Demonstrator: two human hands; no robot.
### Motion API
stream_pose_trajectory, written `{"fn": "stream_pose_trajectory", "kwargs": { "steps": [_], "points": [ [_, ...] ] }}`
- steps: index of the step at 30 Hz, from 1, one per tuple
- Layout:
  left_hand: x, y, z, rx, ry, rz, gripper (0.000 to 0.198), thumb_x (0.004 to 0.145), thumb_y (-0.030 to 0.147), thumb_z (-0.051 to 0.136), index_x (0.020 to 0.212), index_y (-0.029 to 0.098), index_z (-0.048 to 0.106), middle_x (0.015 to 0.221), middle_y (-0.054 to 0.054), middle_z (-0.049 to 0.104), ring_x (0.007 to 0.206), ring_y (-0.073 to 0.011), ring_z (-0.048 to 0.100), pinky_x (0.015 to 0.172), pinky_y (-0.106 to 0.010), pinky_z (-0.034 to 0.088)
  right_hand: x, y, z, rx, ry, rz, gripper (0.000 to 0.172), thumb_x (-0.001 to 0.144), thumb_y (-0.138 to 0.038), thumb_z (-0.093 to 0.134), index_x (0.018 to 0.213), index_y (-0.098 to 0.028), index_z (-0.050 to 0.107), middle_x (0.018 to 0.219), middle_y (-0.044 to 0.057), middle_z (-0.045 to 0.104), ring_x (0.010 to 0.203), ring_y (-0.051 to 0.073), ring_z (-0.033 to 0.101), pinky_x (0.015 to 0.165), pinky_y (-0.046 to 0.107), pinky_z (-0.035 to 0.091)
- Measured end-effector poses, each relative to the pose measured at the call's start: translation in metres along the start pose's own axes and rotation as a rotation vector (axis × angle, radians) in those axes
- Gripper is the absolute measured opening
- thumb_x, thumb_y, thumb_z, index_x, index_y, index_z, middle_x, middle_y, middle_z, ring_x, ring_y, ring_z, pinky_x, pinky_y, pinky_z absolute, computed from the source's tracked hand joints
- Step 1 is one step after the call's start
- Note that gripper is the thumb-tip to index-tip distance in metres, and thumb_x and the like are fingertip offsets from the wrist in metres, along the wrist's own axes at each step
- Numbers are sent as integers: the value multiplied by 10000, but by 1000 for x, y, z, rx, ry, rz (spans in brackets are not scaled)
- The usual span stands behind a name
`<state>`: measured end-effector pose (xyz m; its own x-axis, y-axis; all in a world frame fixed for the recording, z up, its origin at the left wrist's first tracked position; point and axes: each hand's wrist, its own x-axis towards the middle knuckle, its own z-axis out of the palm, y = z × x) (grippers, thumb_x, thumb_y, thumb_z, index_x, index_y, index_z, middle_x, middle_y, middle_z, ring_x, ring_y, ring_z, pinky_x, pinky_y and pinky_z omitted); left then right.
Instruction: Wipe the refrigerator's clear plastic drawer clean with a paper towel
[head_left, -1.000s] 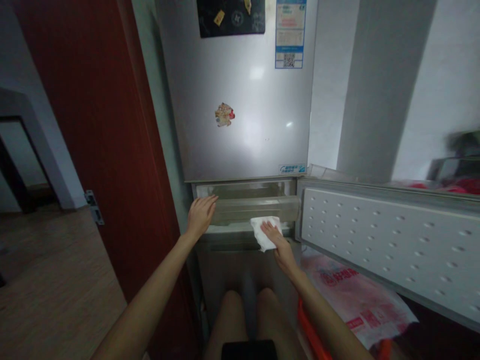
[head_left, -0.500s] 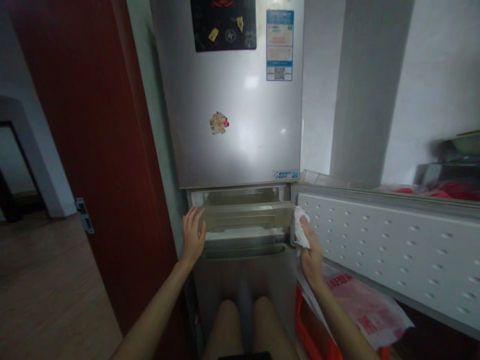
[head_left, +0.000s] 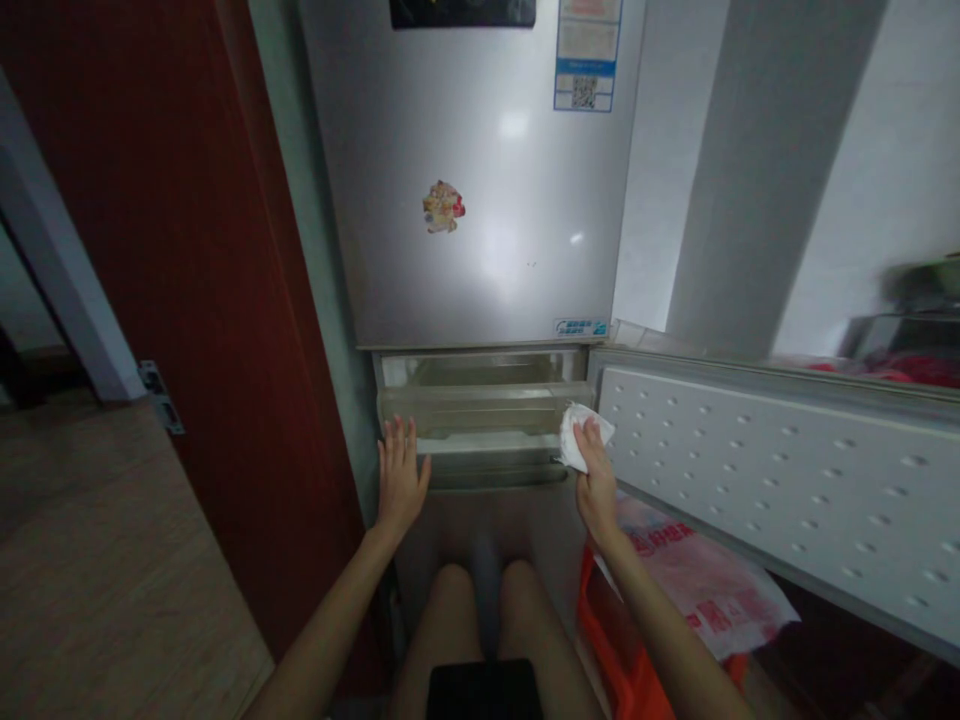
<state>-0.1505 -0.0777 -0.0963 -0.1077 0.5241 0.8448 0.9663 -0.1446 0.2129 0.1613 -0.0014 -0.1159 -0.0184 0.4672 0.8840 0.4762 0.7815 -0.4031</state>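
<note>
Head view: long, greyish translucent plastic drawer [head_left: 487,412] runs crosswise from outspread left fingers [head_left: 399,440] to right fingers [head_left: 590,436] holding crumpled white tissue [head_left: 571,452].

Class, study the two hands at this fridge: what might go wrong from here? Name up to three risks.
1. The left hand is by the left end of the clear drawer; fingers might get pinched if the drawer slides.
2. The white cloth in the right hand could snag on the drawer's right end.
3. The open door might swing against the right arm.
</note>
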Motion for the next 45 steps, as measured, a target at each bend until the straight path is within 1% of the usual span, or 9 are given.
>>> {"fn": "stream_pose_trajectory", "kwargs": {
  "steps": [4, 10, 16, 21, 24, 30, 34, 39, 45],
  "points": [
    [0, 3, 3, -3, 2, -18, 711, 928, 281, 405, 1492, 213, -23, 1578, -99, 1, 1443, -272, -38, 1147, -555, 123, 2, 1, -3, -30, -18, -2, 839, 665, 33, 284, 1438, -292, 318, 1532, -42, 208, 1418, 155, 180, 1162, 473, 177],
    [1, 4, 5, 28, -12, -22, 723, 937, 287, 393, 1486, 187, -67, 1575, -121, 23, 1445, -261, -43, 1154, -547, 111, 7, 7, -4, -63, -28, -7, 769, 723, 19, 291, 1431, -276, 340, 1530, -16, 224, 1416, 160, 190, 1163, 472, 173],
    [5, -1, 14, 24, -14, -23, 728, 936, 291, 397, 1484, 205, -74, 1576, -104, -4, 1442, -273, -53, 1154, -556, 106, 9, 13, 0, -93, -44, -5, 820, 688, 37, 282, 1441, -287, 314, 1535, -26, 212, 1418, 163, 179, 1159, 485, 182],
    [9, -6, 24, 28, -11, -11, 740, 935, 292, 406, 1483, 218, -86, 1577, -92, -31, 1441, -285, -55, 1154, -559, 112, 15, 21, 8, -105, -35, 10, 849, 672, 28, 297, 1452, -308, 280, 1544, -39, 177, 1424, 179, 158, 1153, 508, 181],
    [14, -9, 31, 38, -16, -19, 751, 933, 289, 412, 1480, 227, -99, 1578, -84, -43, 1441, -282, -66, 1156, -553, 115, 20, 22, 13, -113, -42, 21, 843, 681, 29, 298, 1452, -311, 285, 1544, -38, 182, 1423, 186, 162, 1153, 509, 184],
    [35, -21, 49, -6, -12, -66, 745, 934, 279, 413, 1483, 235, -89, 1581, -83, -43, 1443, -284, -55, 1151, -567, 117, 32, 20, 29, -126, -52, 20, 836, 711, 42, 297, 1458, -333, 262, 1542, -34, 193, 1421, 206, 173, 1152, 519, 186],
    [47, -31, 62, -23, -2, -61, 741, 932, 274, 414, 1483, 255, -81, 1582, -69, -58, 1443, -286, -56, 1148, -571, 120, 41, 22, 43, -172, -48, 23, 829, 741, 43, 295, 1469, -344, 213, 1551, -21, 160, 1424, 224, 161, 1144, 532, 203],
    [57, -39, 76, -2, -33, -59, 742, 933, 272, 412, 1481, 263, -89, 1580, -59, -79, 1442, -281, -67, 1149, -568, 120, 52, 31, 56, -211, -50, 49, 819, 755, 33, 297, 1470, -356, 199, 1551, -19, 159, 1423, 233, 162, 1138, 535, 214],
    [68, -43, 90, 3, -46, -74, 739, 936, 283, 406, 1480, 252, -93, 1578, -64, -81, 1440, -281, -76, 1149, -566, 133, 62, 46, 66, -247, -71, 14, 849, 736, 48, 288, 1477, -350, 175, 1553, -20, 150, 1426, 231, 147, 1135, 523, 226]
  ]
}}
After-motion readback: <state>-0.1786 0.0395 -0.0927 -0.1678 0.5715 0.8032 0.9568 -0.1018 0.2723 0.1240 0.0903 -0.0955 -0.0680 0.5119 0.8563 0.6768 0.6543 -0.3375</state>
